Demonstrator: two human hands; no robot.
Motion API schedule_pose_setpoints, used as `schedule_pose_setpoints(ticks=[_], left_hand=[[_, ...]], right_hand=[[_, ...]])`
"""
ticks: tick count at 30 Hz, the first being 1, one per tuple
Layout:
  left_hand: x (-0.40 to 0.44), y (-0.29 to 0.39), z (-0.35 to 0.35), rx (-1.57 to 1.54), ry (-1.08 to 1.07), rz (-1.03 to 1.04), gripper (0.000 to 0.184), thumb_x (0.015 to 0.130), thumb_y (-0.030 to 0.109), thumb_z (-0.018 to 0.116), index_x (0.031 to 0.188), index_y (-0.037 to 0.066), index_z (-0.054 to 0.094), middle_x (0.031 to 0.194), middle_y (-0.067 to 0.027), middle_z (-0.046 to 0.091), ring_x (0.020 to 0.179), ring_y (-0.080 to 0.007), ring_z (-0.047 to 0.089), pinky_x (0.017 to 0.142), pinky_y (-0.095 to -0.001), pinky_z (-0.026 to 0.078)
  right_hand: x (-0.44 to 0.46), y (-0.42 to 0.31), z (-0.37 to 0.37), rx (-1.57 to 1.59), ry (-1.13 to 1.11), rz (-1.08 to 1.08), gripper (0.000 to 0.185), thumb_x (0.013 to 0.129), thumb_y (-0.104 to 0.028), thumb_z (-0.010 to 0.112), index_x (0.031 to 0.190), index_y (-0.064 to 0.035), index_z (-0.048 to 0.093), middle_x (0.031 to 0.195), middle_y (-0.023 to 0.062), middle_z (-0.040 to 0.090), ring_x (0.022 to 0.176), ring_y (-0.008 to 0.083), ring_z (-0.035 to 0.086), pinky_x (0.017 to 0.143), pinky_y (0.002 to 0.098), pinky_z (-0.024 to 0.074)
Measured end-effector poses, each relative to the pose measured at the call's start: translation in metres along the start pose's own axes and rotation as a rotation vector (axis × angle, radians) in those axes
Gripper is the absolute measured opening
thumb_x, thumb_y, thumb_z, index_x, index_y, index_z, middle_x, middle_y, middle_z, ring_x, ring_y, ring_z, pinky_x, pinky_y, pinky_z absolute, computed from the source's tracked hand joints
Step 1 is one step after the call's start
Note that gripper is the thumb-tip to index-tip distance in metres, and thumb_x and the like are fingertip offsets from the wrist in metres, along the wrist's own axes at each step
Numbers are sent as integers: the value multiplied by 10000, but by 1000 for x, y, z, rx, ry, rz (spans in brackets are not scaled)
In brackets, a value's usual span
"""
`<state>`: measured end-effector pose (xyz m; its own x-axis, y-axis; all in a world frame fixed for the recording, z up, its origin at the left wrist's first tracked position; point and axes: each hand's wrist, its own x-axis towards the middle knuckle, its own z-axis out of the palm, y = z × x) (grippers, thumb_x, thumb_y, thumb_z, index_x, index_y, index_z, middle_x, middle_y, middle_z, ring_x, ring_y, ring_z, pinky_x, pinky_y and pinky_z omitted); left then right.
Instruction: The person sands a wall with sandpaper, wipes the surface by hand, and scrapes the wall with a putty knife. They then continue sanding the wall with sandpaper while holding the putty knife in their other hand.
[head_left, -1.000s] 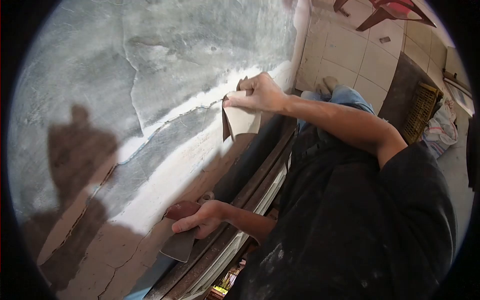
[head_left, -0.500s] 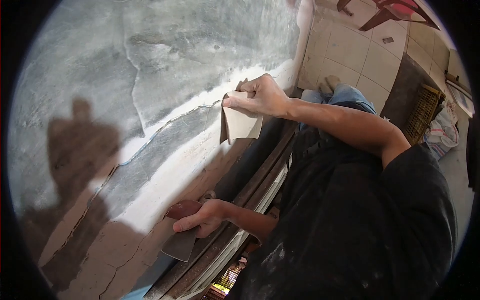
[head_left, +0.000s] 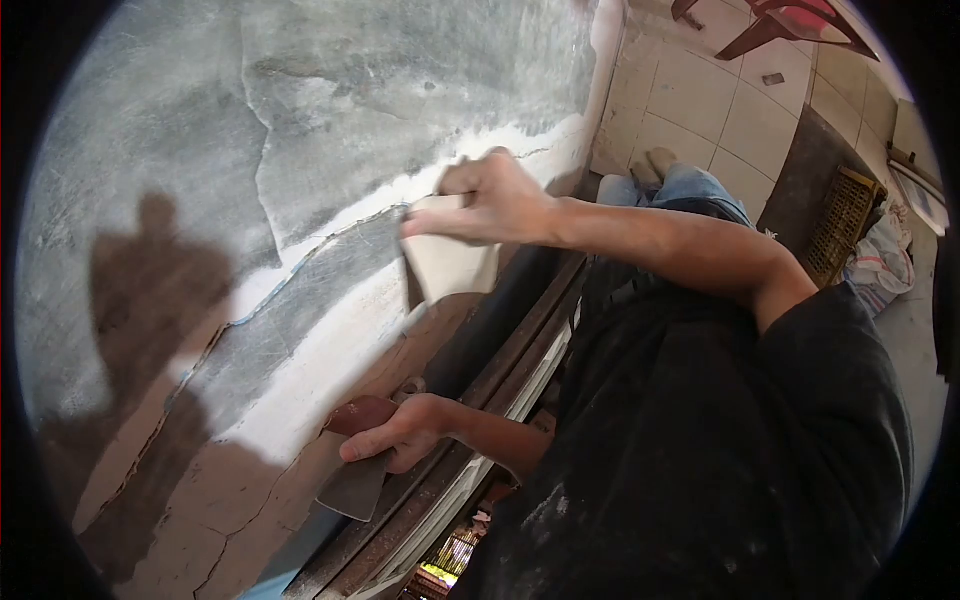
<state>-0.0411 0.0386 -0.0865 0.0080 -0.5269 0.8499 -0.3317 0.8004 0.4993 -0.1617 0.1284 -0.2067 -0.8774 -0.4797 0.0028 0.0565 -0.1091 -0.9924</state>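
My right hand (head_left: 490, 205) pinches a folded sheet of sandpaper (head_left: 455, 268), cream on its outer face and brown at its edge, against the wall (head_left: 340, 130) beside a long crack. Slight motion blur softens the fingers. Lower down, my left hand (head_left: 400, 435) is closed around a putty knife (head_left: 355, 485); its reddish-brown handle points up and left, and its wide grey blade hangs below the thumb. White filler (head_left: 320, 365) forms bands on the grey wall along the crack.
Below my left hand runs a dark ledge (head_left: 430, 490) with pale slats. A yellow crate (head_left: 845, 225) and a cloth bag (head_left: 880, 260) lie at the right, a dark red chair (head_left: 750, 35) stands at top right, and my shadow falls on the wall at left.
My right hand has moved left and slightly down along the crack with the sandpaper. My left hand has hardly moved and still holds the putty knife.
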Motion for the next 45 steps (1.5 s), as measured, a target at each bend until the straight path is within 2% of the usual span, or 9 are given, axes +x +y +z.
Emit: schedule_pose_setpoints(ticks=[5,7,10,13,21,29,33,41,45], left_hand=[[0,-2,0,30,22,0,680,984,442,405,1065,-226,504,1044,-292,582,923,-263,628,774,-327,563],[2,-1,0,25,23,0,678,985,440,406,1060,-226,512,1043,-292,586,923,-264,629,776,-325,564],[0,-1,0,26,-18,-41,715,976,460,412,1080,-244,482,1100,-301,562,979,-275,615,820,-326,549],[0,-8,-1,23,-47,-55,708,977,455,414,1090,-242,473,1108,-301,557,987,-274,612,828,-328,547],[-1,4,0,-24,1,-46,692,979,439,418,1115,-238,447,1131,-300,544,1007,-273,605,849,-335,542],[1,-2,1,-64,10,-19,677,981,424,422,1141,-233,422,1153,-300,532,1028,-272,598,869,-341,538],[3,-10,-2,-85,-29,-23,671,981,417,424,1154,-231,409,1165,-299,525,1038,-271,594,879,-344,535],[3,-11,2,-119,20,-19,660,983,402,429,1180,-227,384,1187,-299,513,1059,-270,587,900,-351,531],[1,-3,2,-109,-10,-17,656,984,394,431,1193,-224,371,1198,-298,506,1069,-269,583,910,-354,528]], right_hand=[[-4,47,-8,-82,47,-42,580,711,-516,766,612,42,639,569,103,596,522,118,581,441,290,435],[-3,55,-10,-106,82,-71,800,700,-751,605,797,34,721,694,127,674,560,238,655,511,320,521],[-2,60,-7,-144,113,-125,824,697,-767,589,825,36,725,680,138,671,539,238,646,489,334,515],[3,5,-10,-110,36,22,627,725,-565,733,598,41,632,570,109,605,517,118,571,443,294,428],[2,51,-1,-126,160,-141,596,716,-575,736,545,-17,618,455,46,528,416,118,497,386,285,380],[-3,66,-7,-248,240,-272,633,686,-589,735,532,2,572,499,91,550,409,188,516,411,326,410],[-10,31,-16,-249,28,-8,659,690,-594,741,511,14,560,519,96,545,465,203,551,468,316,441],[-4,62,-9,-175,76,-122,695,728,-584,722,420,-8,486,471,86,487,438,184,482,425,327,380],[-1,31,-5,-154,-76,72,697,718,-600,728,402,-21,504,472,85,508,457,155,493,386,321,355]])
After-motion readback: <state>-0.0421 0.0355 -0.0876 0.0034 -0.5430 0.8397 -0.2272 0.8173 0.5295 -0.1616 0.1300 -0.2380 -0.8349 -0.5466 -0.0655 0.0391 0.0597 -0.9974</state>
